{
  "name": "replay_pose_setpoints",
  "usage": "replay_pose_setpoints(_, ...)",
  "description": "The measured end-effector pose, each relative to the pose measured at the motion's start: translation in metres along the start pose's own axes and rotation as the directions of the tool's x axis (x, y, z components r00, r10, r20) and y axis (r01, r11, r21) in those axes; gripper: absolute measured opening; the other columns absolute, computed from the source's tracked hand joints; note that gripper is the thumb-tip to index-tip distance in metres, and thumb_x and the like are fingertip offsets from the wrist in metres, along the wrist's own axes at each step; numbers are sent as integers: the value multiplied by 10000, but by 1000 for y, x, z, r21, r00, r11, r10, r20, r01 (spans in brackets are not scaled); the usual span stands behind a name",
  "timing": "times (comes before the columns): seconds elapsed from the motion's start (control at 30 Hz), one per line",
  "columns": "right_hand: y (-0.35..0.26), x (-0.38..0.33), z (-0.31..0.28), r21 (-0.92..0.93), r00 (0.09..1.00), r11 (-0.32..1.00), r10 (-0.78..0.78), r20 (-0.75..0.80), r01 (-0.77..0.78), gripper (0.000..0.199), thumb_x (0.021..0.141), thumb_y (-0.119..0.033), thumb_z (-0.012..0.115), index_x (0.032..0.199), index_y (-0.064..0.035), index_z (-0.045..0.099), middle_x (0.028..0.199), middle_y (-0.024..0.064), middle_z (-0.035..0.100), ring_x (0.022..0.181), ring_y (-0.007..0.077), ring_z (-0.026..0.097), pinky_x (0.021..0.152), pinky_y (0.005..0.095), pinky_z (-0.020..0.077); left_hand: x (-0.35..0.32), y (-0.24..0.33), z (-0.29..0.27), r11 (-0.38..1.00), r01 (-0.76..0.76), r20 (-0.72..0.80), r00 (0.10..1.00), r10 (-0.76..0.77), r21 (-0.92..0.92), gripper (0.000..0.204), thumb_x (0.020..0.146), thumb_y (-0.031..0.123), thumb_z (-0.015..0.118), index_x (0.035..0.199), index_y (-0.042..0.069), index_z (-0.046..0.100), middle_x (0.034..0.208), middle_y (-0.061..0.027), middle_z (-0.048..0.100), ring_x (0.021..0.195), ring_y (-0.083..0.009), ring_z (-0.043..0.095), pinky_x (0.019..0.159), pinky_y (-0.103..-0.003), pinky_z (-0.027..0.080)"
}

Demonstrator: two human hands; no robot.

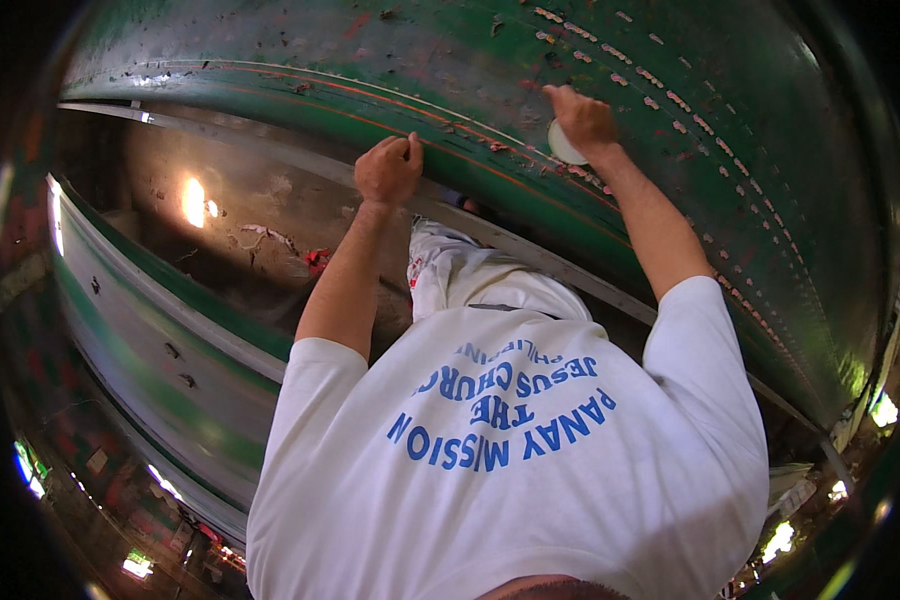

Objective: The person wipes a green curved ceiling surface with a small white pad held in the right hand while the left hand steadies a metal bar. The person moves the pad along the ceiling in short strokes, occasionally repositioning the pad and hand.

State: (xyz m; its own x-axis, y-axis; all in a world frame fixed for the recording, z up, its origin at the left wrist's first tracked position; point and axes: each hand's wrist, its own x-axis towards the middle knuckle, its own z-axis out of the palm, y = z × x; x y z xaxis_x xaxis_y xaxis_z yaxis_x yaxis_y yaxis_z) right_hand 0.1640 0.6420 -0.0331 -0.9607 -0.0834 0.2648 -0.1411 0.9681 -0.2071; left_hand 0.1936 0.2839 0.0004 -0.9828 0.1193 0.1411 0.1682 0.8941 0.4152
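My left hand [388,171] is closed in a fist with the thumb pointing up, above the near edge of a long green table [450,85]. Nothing sticks out of that fist. Farther right, over the tabletop, my right hand [585,118] has its fingers curled in and its thumb stretched to the left. I see no object in it. A pale round thing [564,146], like a shallow dish or lid, shows beside the right wrist, partly covered by the hand. Its contents, if any, are too small to tell.
Rows of pinkish flecks [678,100] and orange lines run along the worn tabletop. A light rail [590,280] follows its near edge. Behind on the left stands another long green surface [160,330]. Between them lies a brown floor [240,190] with a red scrap [317,262].
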Motion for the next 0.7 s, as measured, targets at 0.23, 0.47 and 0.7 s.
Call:
replay_pose_setpoints(0.23, -22, -15, 4, 108, 1000, 994, 17, 6, -18, 392, 1128, -443, 551, 884, -152, 651, 701, 161, 726, 626, 419, 724, 542, 564, 567, 1, 0, -3, 999, 18, 44, 999, -19, 41, 402, 1029, 346, 663, 716, 97, 696, 798, -85, 709, 722, -368, 699, 663, -488, 555)
replay_pose_setpoints(0.47, 29, 6, -11, -76, 974, 971, 223, -25, -225, 382, 1131, -431, 538, 918, -147, 680, 737, 170, 751, 654, 399, 755, 547, 542, 596, -1, 0, 0, 1000, 19, 19, 1000, -19, 10, 397, 1032, 348, 653, 730, 97, 712, 809, -83, 714, 751, -373, 706, 677, -497, 559)
replay_pose_setpoints(0.7, 9, -10, 3, 67, 995, 998, 14, -102, -8, 393, 1117, -423, 583, 863, -135, 664, 672, 167, 720, 612, 387, 742, 532, 522, 592, 2, -2, 2, 999, 1, 53, 999, -3, 37, 405, 1048, 371, 613, 783, 94, 743, 844, -89, 727, 792, -375, 715, 720, -503, 570)
